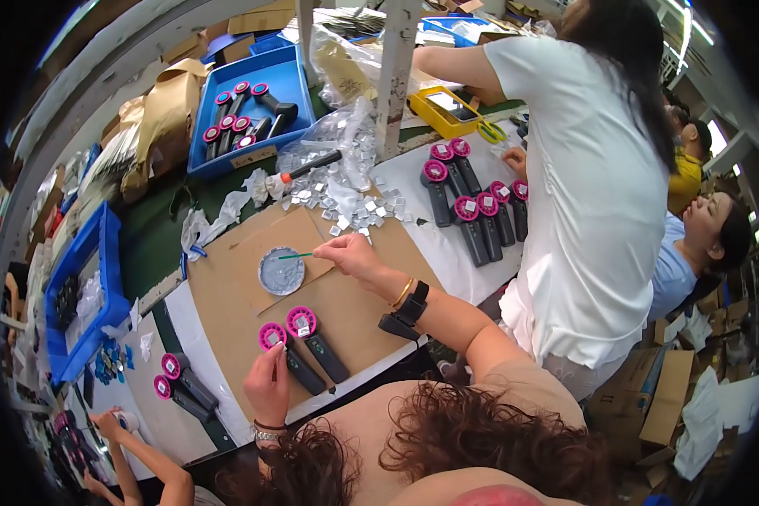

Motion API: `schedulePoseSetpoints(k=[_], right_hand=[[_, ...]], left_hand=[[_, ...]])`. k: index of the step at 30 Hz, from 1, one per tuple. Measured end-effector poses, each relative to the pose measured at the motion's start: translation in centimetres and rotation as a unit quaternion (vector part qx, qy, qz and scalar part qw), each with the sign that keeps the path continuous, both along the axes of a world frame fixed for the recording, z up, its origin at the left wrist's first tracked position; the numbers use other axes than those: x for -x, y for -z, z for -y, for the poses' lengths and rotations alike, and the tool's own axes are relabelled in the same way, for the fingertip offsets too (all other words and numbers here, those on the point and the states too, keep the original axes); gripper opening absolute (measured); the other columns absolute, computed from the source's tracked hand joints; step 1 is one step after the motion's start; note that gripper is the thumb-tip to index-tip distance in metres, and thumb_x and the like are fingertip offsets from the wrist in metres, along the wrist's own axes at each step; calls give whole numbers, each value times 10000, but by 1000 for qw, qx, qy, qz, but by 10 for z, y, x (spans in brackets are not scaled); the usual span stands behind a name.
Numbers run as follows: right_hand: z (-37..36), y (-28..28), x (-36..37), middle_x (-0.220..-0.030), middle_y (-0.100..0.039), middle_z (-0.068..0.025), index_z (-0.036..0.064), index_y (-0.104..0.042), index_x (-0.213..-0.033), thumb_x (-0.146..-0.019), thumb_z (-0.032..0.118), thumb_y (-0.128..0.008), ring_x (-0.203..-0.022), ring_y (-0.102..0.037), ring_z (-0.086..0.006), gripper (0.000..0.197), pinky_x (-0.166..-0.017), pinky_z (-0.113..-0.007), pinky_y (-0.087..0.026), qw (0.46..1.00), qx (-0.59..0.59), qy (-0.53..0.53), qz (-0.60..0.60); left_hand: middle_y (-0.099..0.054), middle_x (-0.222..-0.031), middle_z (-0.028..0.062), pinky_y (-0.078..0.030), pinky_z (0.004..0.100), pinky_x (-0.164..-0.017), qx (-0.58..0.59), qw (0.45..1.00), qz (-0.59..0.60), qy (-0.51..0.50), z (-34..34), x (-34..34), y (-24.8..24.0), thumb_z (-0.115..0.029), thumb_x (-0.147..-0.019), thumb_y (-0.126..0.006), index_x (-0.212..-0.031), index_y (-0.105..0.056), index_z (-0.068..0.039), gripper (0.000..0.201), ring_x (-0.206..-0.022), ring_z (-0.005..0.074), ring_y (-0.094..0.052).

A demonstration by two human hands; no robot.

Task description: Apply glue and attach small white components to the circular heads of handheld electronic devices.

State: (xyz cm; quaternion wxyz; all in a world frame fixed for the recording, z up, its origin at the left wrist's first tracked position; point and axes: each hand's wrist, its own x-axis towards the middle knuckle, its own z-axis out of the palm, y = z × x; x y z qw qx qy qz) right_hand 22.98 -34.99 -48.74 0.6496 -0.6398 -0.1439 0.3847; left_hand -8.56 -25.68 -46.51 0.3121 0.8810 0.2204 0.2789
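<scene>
My right hand [352,255] pinches a thin green stick [297,255], its far end over a round dish of grey paste [281,271]. The dish stands on a piece of cardboard [228,244]. Closer to me, two black-handled devices with pink round heads lie side by side. At the head of the left device [304,371], the fingers of my left hand [267,384] are pinched together; whether they grip its rim or something small is hidden. A small pale square sits on that head, and another on the right device [325,357].
Loose silvery squares [371,209] lie behind the cardboard, beside a plastic bag and an orange-and-black tool [312,165]. Blue bins [299,67] hold more devices. Several devices [478,221] lie to the right, near a co-worker in white [582,185]; two more [185,388] lie left.
</scene>
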Motion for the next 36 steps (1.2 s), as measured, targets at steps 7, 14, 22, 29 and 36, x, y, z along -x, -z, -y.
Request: schedulePoseSetpoints(k=[7,14,22,29,36], right_hand=[[0,-12,1,-705,-637,62,41,-847,-1039,-993,230,-839,-553,-452,-24,195,-502,-230,-327,1000,1,3,7],[-3,-7,-4,-720,-646,61,38,-848,-1046,-986,223,-846,-572,-467,-25,194,-508,-224,-340,1000,-9,6,5],[-4,-4,-3,-724,-651,62,43,-848,-1018,-976,217,-849,-576,-471,-24,179,-511,-227,-346,1000,-23,10,-10],[-6,9,-13,-719,-638,69,45,-847,-1013,-977,215,-845,-573,-463,-24,174,-510,-230,-337,1000,-23,5,6],[5,-2,-9,-684,-584,90,36,-840,-1032,-999,194,-824,-552,-411,-14,163,-499,-234,-290,999,-14,-5,32]], left_hand=[[-715,-881,123,-525,319,-666,-9,999,28,17,-4,0,0,-25,-1008,-766,-1184,-778,-16,177,-733,191,-674],[-715,-882,129,-525,316,-667,-4,999,37,28,-6,0,0,-7,-1001,-766,-1184,-777,-9,183,-737,192,-677],[-723,-898,144,-536,334,-669,28,999,25,31,-2,3,2,-19,-1008,-759,-1188,-774,-10,181,-748,228,-696],[-722,-886,97,-517,285,-655,15,1000,25,13,-3,-3,2,-33,-1029,-759,-1188,-775,1,164,-751,132,-662],[-744,-903,125,-523,307,-644,-17,999,43,10,-2,0,0,-28,-1020,-754,-1193,-778,-8,176,-721,186,-685]])
